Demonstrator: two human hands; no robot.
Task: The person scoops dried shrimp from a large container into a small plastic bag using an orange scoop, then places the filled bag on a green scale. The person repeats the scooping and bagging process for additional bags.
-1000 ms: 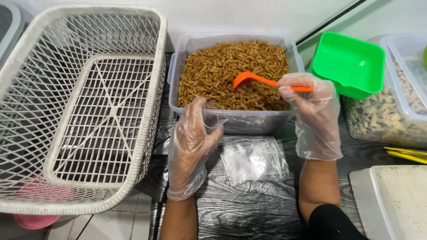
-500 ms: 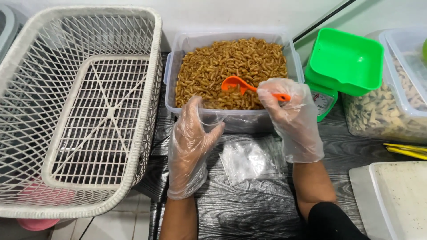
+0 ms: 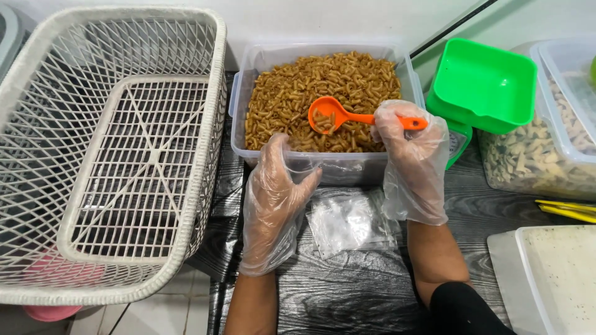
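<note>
Scoop (image 3: 329, 115) lifted, loaded; two gloved hands, one tub (image 3: 323, 93).

1 head view, steep downward, close over dark wood-grain table (image 3: 347, 298).

White lattice basket (image 3: 105, 161) at left on dark wood-grain desk (image 3: 347, 291). Green square tray (image 3: 485, 84) at upper right; clear tub of pale pasta (image 3: 540, 155) beside it. White board (image 3: 559, 279) at lower right.

glossy plastic scoop (image 3: 335, 115), wood-grain table (image 3: 347, 291)
</note>
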